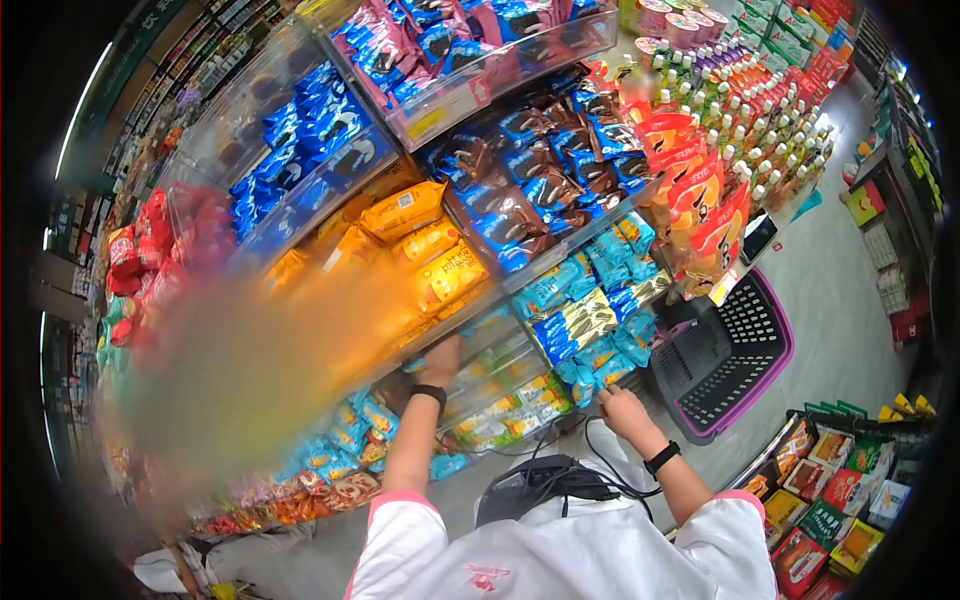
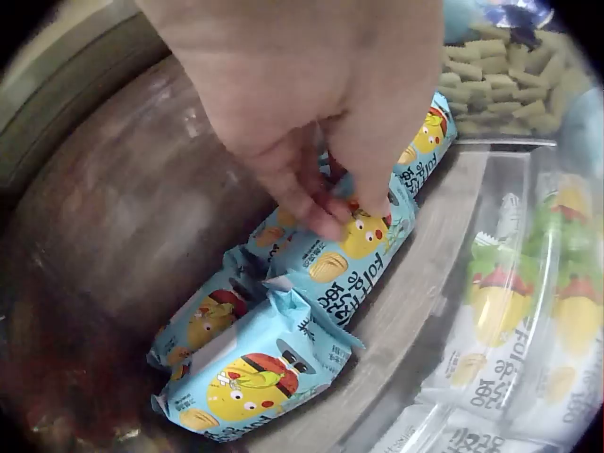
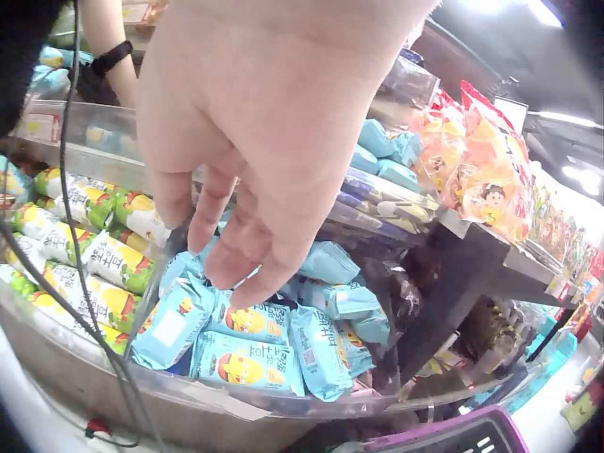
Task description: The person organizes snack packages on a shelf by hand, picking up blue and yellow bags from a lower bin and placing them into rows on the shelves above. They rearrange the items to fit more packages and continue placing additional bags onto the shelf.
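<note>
My left hand (image 1: 442,362) reaches into a shelf bin below the yellow snack packets (image 1: 430,265). In the left wrist view its thumb and fingers pinch the upper edge of a light-blue snack packet (image 2: 330,269) with a yellow cartoon face. Another light-blue packet (image 2: 250,377) lies in front of it on the bin's floor. My right hand (image 3: 255,123) is over a bin of similar blue packets (image 3: 250,363), its loosely bent fingers pointing down and fingertips right at the top ones. Black bands circle both wrists.
A clear divider (image 2: 491,226) separates white-and-green packets (image 2: 486,330) from the left bin. A grey basket with a purple rim (image 1: 780,385) stands right of the shelves. Black cables (image 1: 570,480) hang across my front. Orange snack bags (image 1: 700,215) hang at the right.
</note>
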The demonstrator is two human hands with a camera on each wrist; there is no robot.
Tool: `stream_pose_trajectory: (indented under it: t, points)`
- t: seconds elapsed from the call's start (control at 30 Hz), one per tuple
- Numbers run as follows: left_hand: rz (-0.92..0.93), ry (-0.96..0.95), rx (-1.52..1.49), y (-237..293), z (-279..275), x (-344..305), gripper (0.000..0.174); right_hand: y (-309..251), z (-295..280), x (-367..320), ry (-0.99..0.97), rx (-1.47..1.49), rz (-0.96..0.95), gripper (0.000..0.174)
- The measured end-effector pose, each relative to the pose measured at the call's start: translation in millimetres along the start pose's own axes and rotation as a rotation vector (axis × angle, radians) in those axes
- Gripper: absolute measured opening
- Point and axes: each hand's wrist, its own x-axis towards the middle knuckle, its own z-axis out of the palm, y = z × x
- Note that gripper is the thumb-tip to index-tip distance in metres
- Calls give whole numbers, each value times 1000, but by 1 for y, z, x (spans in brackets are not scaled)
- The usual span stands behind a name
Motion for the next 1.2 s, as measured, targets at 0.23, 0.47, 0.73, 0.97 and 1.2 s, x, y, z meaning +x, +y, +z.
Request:
stream_pose_trajectory:
  t: [0.23, 0.47, 0.73, 0.97, 1.2]
  points:
    - [-120, -202, -193, -35, -38, -33, 71, 4, 5, 8, -77, -14, -16, 18]
    - [-154, -222, -83, -48, -7, -37, 68, 2, 9, 8, -33, 4, -37, 19]
    - [-256, 42, -25, -37, -5, -31, 63, 3, 7, 2, -74, -16, 29, 18]
    - [-282, 189, -3, -38, 23, -28, 62, 9, 10, -4, -34, -5, 24, 18]
    - [-201, 161, 17, -29, 12, -27, 59, 10, 14, -3, -56, -8, 20, 17]
